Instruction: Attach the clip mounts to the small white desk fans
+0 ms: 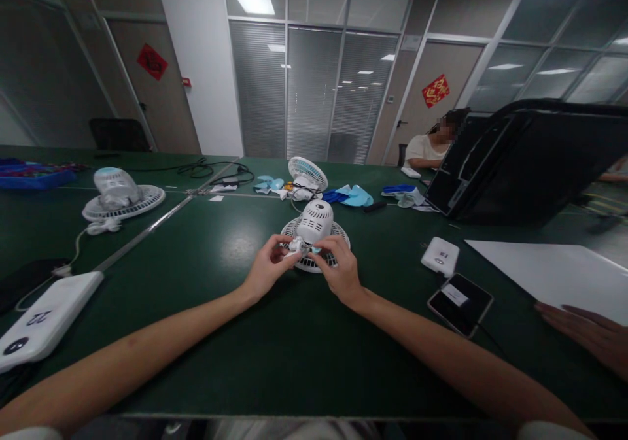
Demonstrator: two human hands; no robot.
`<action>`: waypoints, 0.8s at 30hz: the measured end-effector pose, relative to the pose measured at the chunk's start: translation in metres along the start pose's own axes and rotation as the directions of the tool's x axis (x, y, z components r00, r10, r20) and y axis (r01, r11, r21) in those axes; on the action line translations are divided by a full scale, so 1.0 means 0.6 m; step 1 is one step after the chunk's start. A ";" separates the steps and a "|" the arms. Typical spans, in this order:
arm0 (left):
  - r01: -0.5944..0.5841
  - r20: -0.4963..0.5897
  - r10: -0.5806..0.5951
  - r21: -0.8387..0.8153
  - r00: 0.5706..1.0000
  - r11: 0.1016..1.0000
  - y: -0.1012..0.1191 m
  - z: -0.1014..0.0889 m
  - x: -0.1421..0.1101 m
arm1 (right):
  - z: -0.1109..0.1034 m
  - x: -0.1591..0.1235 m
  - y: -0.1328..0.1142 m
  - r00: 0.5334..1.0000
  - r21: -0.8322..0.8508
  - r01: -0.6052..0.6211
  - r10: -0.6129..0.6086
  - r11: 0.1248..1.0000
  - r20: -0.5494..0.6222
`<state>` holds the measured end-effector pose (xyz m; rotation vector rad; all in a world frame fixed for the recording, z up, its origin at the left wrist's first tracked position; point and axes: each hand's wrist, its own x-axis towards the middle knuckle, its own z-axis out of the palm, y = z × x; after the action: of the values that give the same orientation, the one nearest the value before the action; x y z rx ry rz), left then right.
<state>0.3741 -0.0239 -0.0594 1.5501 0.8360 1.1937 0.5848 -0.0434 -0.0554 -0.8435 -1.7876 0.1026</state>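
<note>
A small white plastic part (296, 246) is pinched in my left hand (269, 267), between thumb and fingertips. My right hand (342, 271) closes its thumb and fingers on a small light-blue piece (315, 250), right beside the white part. Whether the two pieces are joined I cannot tell. Just behind my hands, a white fan head (316, 220) lies with its grille (342, 232) down on the green table (235, 355) and its rounded motor housing up. My fingers hide part of the grille's near rim.
Farther back stand another fan (308, 173), light-blue fan blades (357, 196) and a black cable (196, 167). At left lie a fan head (118, 191) and a white power bank (46, 319). At right are a phone (461, 304), a white board (554, 267) and another person's hand (583, 332).
</note>
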 end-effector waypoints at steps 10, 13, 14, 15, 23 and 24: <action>0.003 0.086 -0.001 -0.029 0.996 1.000 0.015 0.000 -0.008 | 0.002 -0.006 0.003 1.000 0.024 0.011 -0.010 1.000 -0.020; -0.008 0.105 0.008 0.001 0.994 1.000 0.014 -0.002 -0.009 | 0.000 -0.003 0.004 0.997 0.073 -0.073 0.071 0.995 0.031; -0.007 0.114 0.007 0.006 0.993 1.000 0.012 -0.003 -0.009 | -0.001 -0.001 0.004 0.996 0.081 -0.077 0.072 0.994 0.059; -0.005 0.117 0.005 0.005 0.993 1.000 0.010 -0.003 -0.008 | -0.002 0.000 0.004 0.995 0.082 -0.067 0.060 0.994 0.084; -0.025 0.052 0.026 -0.008 0.998 1.000 -0.001 -0.004 -0.001 | 0.000 0.001 0.003 0.995 0.042 0.000 -0.004 0.999 0.095; -0.028 0.043 0.028 -0.004 0.999 1.000 -0.001 -0.004 0.001 | 0.000 0.002 0.002 0.995 0.046 0.001 -0.006 0.999 0.098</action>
<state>0.3717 -0.0225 -0.0598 1.5839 0.7854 1.1774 0.5854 -0.0417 -0.0552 -0.8143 -1.8711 0.1849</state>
